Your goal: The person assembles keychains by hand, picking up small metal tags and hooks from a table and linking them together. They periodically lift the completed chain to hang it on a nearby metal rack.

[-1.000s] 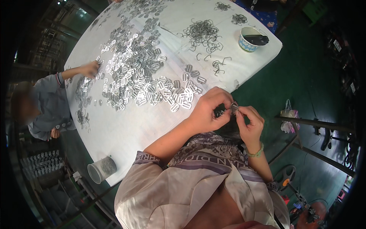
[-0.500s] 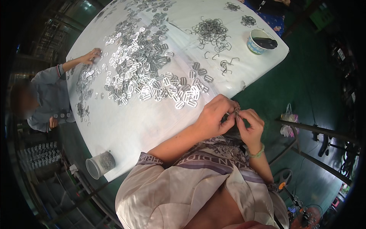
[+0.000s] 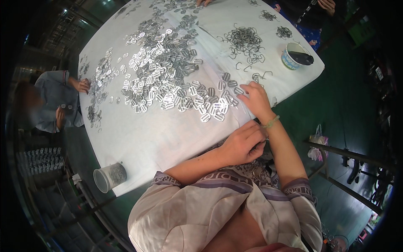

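My left hand point(image 3: 242, 145) is curled closed just off the table's near edge, beside my right wrist. Whatever its fingers hold is hidden. Over the table's edge, my right hand point(image 3: 255, 100) reaches out with its thumb and forefinger apart, beside a metal slide buckle point(image 3: 238, 90) at the rim of the heap. The large heap of flat oval slide buckles point(image 3: 159, 71), silvery and slotted, spreads across the middle. Beyond my right hand lie loose bent wire hooks point(image 3: 258, 77), near a bigger pile of wire hooks point(image 3: 244, 40).
A paper tub point(image 3: 289, 63) with something black in it stands at the right corner of the white-covered table point(image 3: 142, 143). A plastic cup point(image 3: 110, 177) lies tipped at the left corner. At left, a co-worker's hand point(image 3: 82, 85) rests at the edge; other people's hands show at the far side.
My right hand has left my left hand and moved forward over the table edge to the buckles. My left hand has dropped slightly. The co-worker's hand at left has drawn back to the edge.
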Tool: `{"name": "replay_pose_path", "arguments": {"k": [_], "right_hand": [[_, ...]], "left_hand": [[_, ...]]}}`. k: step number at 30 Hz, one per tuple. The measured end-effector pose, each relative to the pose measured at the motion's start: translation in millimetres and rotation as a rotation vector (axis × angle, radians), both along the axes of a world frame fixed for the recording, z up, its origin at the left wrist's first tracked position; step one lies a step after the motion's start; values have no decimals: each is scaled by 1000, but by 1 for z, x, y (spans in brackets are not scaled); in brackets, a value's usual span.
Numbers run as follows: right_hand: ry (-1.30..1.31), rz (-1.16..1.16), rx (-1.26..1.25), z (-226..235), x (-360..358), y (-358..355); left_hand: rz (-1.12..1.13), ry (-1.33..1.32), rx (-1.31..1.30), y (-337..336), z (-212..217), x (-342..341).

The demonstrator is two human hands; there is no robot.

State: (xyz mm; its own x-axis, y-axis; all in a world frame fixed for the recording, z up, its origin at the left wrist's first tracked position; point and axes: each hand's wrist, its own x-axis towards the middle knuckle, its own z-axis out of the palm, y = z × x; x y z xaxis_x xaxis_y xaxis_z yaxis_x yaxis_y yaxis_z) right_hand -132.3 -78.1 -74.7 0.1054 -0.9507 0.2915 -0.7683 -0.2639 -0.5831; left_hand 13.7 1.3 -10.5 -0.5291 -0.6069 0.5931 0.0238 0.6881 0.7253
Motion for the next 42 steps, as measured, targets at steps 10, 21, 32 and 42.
{"name": "replay_pose_path", "arguments": {"k": [10, 21, 32, 42], "right_hand": [[-517, -112, 372, 26, -25, 26], [-667, -134, 202, 92, -36, 117], [-524, -193, 95, 100, -38, 132], [-565, -273, 107, 79, -43, 145]], "left_hand": [[40, -11, 41, -4, -3, 0], [110, -92, 90, -7, -1, -7], [128, -255, 83, -53, -13, 15], [511, -722, 8, -128, -52, 31]]}}
